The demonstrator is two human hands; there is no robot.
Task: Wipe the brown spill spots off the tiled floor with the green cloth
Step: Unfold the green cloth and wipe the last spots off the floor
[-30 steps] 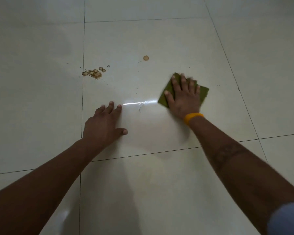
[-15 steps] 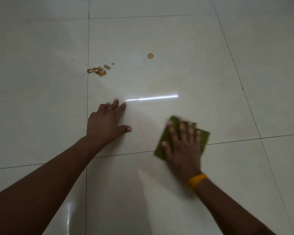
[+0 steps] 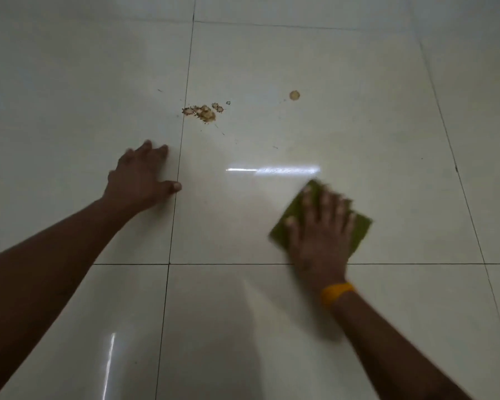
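A folded green cloth (image 3: 289,223) lies flat on the pale tiled floor (image 3: 358,82), right of centre. My right hand (image 3: 319,235), with a yellow band at the wrist, presses down on it with spread, straight fingers; the hand is motion-blurred. A cluster of brown spill spots (image 3: 204,112) sits far ahead, just right of a tile joint. One round brown spot (image 3: 294,95) lies further right. My left hand (image 3: 140,177) rests flat on the floor left of the joint, below the cluster, holding nothing.
Dark grout lines (image 3: 182,134) cross the glossy tiles. A bright light streak (image 3: 272,170) reflects just above the cloth. A few tiny dark specks lie between the spill and the streak.
My right hand pulled the cloth back toward me from near the round spot, and now sits slightly further forward than half a second ago. My left hand has shifted left across the tile joint.
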